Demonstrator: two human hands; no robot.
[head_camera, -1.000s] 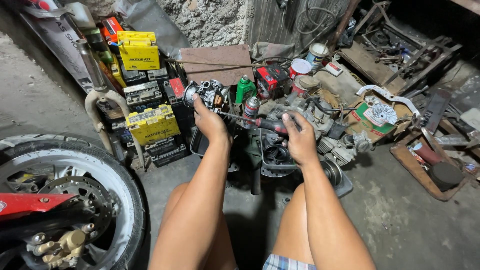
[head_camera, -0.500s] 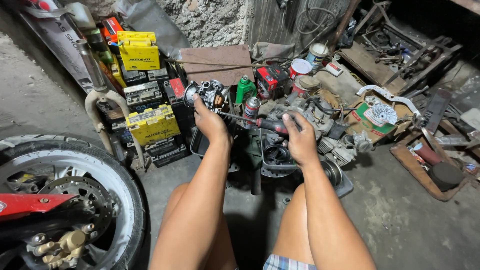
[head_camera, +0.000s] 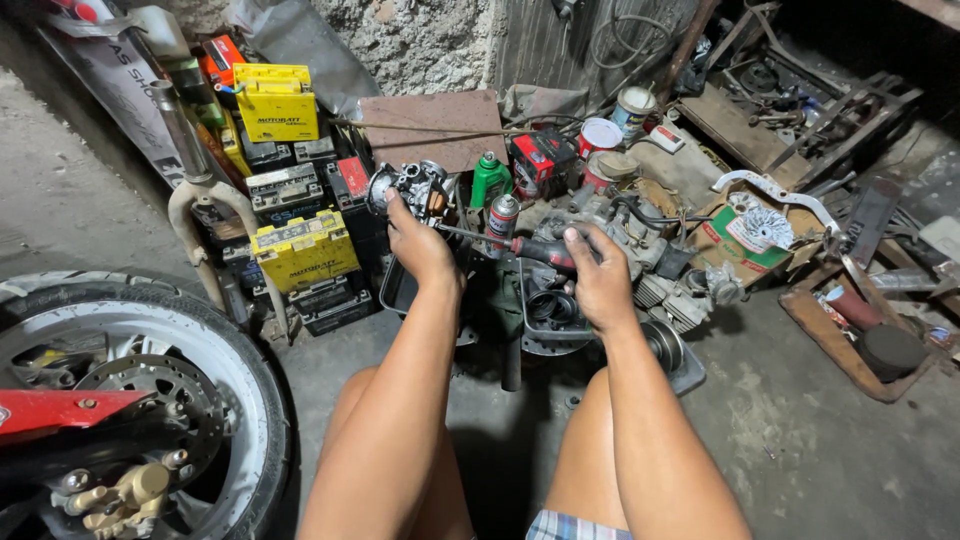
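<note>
Cluttered concrete workshop floor (head_camera: 800, 450), batteries stacked left. Left hand (head_camera: 420, 245) clamped round carburetor (head_camera: 410, 187), held above floor. Right hand (head_camera: 598, 275) fisted on screwdriver (head_camera: 500, 243) handle, tip at carburetor. Tip contact hidden behind left hand.

My right hand (head_camera: 598, 285) grips a red-and-black screwdriver (head_camera: 520, 247); my left hand (head_camera: 420, 245) holds a grey metal carburetor (head_camera: 408, 186). Yellow batteries (head_camera: 300, 255), green bottle (head_camera: 489, 180), red-white cans (head_camera: 600, 137), grey floor (head_camera: 800, 440).
</note>
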